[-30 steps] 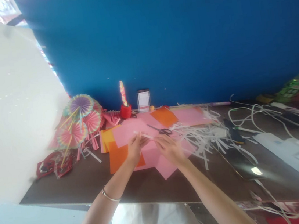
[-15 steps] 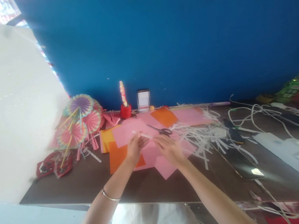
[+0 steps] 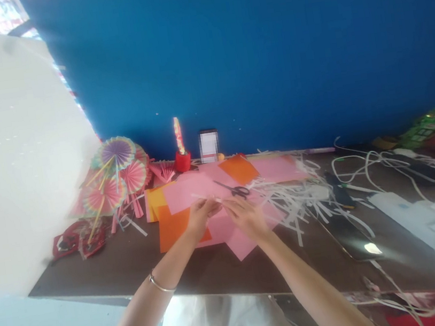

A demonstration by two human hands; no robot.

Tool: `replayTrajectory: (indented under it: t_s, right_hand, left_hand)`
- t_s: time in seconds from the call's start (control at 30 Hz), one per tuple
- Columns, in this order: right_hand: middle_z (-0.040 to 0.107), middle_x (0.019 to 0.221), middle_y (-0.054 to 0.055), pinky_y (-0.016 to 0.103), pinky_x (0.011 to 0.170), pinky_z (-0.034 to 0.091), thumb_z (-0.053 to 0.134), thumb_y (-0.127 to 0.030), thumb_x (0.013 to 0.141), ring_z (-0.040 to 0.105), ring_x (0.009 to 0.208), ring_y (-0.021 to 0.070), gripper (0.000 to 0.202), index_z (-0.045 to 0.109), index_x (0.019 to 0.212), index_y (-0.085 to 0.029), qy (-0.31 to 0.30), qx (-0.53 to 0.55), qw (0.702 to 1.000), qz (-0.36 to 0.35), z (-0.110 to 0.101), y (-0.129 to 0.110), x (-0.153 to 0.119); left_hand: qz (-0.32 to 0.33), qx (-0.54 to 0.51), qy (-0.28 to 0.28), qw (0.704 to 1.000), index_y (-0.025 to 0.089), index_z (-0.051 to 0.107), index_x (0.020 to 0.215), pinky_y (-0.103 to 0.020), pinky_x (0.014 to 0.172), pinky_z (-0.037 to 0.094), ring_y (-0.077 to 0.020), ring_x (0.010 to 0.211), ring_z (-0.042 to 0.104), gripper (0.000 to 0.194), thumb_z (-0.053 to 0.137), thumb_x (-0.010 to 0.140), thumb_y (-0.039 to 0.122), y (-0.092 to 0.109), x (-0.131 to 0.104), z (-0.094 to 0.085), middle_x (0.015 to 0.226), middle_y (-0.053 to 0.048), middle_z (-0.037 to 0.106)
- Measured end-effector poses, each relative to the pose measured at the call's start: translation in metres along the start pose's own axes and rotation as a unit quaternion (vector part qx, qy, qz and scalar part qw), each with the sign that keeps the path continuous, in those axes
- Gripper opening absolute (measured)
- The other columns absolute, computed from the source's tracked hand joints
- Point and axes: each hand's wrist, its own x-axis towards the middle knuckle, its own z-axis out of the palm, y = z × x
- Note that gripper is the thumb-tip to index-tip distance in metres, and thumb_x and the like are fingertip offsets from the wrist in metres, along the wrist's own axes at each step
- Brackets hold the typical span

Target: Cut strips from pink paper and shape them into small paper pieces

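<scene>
Your left hand [image 3: 198, 217] pinches thin white stick [image 3: 205, 197] at fingertips; stick slants up-left from grip. Your right hand [image 3: 245, 216] meets stick's other end, fingers curled; grip too blurred to tell. Both hands hover over pink paper sheets [image 3: 226, 226]. Scissors [image 3: 232, 188] just beyond right hand. Orange sheet [image 3: 172, 226] left of left hand. White paper strips [image 3: 295, 200] right of right hand. Paper fans [image 3: 116, 174] far left.

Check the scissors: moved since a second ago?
No. The scissors lie at the same spot on the pink paper, just below the orange sheet.
</scene>
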Motion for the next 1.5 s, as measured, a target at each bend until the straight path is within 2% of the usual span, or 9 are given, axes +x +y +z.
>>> replayTrajectory:
  t_s: [0.17, 0.5, 0.77, 0.9, 1.07, 1.2, 1.33, 1.5]
  right_hand:
    - [0.069, 0.091, 0.005, 0.025, 0.074, 0.049, 0.046, -0.015, 0.087, 0.064, 0.083, 0.0147, 0.021, 0.063, 0.098, -0.019, -0.006, -0.002, 1.0, -0.003, 0.0, 0.0, 0.0]
    - [0.069, 0.091, 0.004, 0.024, 0.069, 0.047, 0.047, -0.014, 0.086, 0.064, 0.08, 0.0132, 0.019, 0.065, 0.09, -0.02, -0.01, -0.016, 1.0, -0.001, 0.001, 0.006, -0.003]
    - [0.069, 0.091, 0.002, 0.024, 0.069, 0.048, 0.049, -0.013, 0.085, 0.064, 0.079, 0.0135, 0.019, 0.065, 0.091, -0.021, -0.008, -0.018, 1.0, -0.004, 0.002, 0.008, -0.004]
    - [0.069, 0.092, 0.003, 0.025, 0.073, 0.047, 0.048, -0.013, 0.086, 0.063, 0.081, 0.0145, 0.021, 0.065, 0.094, -0.021, -0.005, -0.024, 1.0, -0.007, 0.002, 0.007, -0.005]
    - [0.069, 0.094, 0.003, 0.026, 0.071, 0.047, 0.047, -0.012, 0.085, 0.064, 0.08, 0.0143, 0.024, 0.065, 0.098, -0.022, -0.011, -0.039, 0.999, -0.009, 0.001, 0.007, -0.005]
    - [0.069, 0.093, 0.003, 0.026, 0.07, 0.048, 0.048, -0.012, 0.085, 0.064, 0.079, 0.0145, 0.024, 0.065, 0.099, -0.022, -0.003, -0.048, 0.999, -0.017, 0.001, 0.008, -0.004]
    - [0.069, 0.094, 0.003, 0.026, 0.074, 0.048, 0.046, -0.011, 0.085, 0.064, 0.083, 0.0143, 0.025, 0.063, 0.1, -0.022, -0.008, -0.025, 1.0, -0.014, -0.001, 0.004, -0.002]
    - [0.069, 0.093, 0.004, 0.025, 0.074, 0.048, 0.048, -0.014, 0.086, 0.063, 0.083, 0.0141, 0.02, 0.063, 0.097, -0.02, -0.012, -0.008, 1.0, -0.01, -0.001, 0.002, 0.0]
  left_hand:
    - [0.007, -0.029, 0.02, 0.999, 0.012, 0.065, 0.077, -0.038, 0.09, 0.045, -0.0166, 0.076, 0.066, 0.03, 0.074, 0.063, 0.037, 0.004, 0.002, -0.002, 0.079, -0.007, 0.07]
    - [-0.005, -0.047, 0.033, 0.998, 0.013, 0.062, 0.088, -0.037, 0.087, 0.048, -0.015, 0.071, 0.066, 0.031, 0.071, 0.068, 0.035, 0.01, 0.001, 0.0, 0.072, -0.005, 0.068]
    - [-0.016, -0.059, 0.039, 0.997, 0.014, 0.062, 0.091, -0.036, 0.09, 0.046, -0.0148, 0.074, 0.066, 0.031, 0.07, 0.069, 0.035, 0.012, -0.001, 0.001, 0.077, -0.005, 0.069]
    - [-0.024, -0.063, 0.008, 0.998, 0.015, 0.063, 0.095, -0.039, 0.093, 0.044, -0.0184, 0.08, 0.067, 0.038, 0.069, 0.069, 0.042, 0.007, -0.001, 0.001, 0.079, -0.007, 0.07]
    - [-0.01, -0.047, -0.047, 0.998, 0.012, 0.064, 0.085, -0.042, 0.094, 0.042, -0.0245, 0.089, 0.065, 0.036, 0.074, 0.063, 0.038, 0.005, -0.004, 0.002, 0.086, -0.011, 0.07]
    - [-0.005, -0.059, -0.062, 0.996, 0.011, 0.066, 0.084, -0.041, 0.095, 0.042, -0.026, 0.095, 0.063, 0.044, 0.073, 0.059, 0.047, 0.005, -0.005, 0.003, 0.088, -0.013, 0.07]
    - [-0.002, -0.017, -0.042, 0.999, 0.01, 0.068, 0.078, -0.038, 0.094, 0.042, -0.0218, 0.089, 0.065, 0.031, 0.076, 0.06, 0.034, 0.003, -0.004, 0.005, 0.088, -0.01, 0.07]
    - [0.009, -0.026, -0.006, 1.0, 0.012, 0.068, 0.078, -0.037, 0.092, 0.043, -0.019, 0.084, 0.066, 0.027, 0.074, 0.063, 0.033, 0.001, -0.001, 0.003, 0.085, -0.009, 0.07]
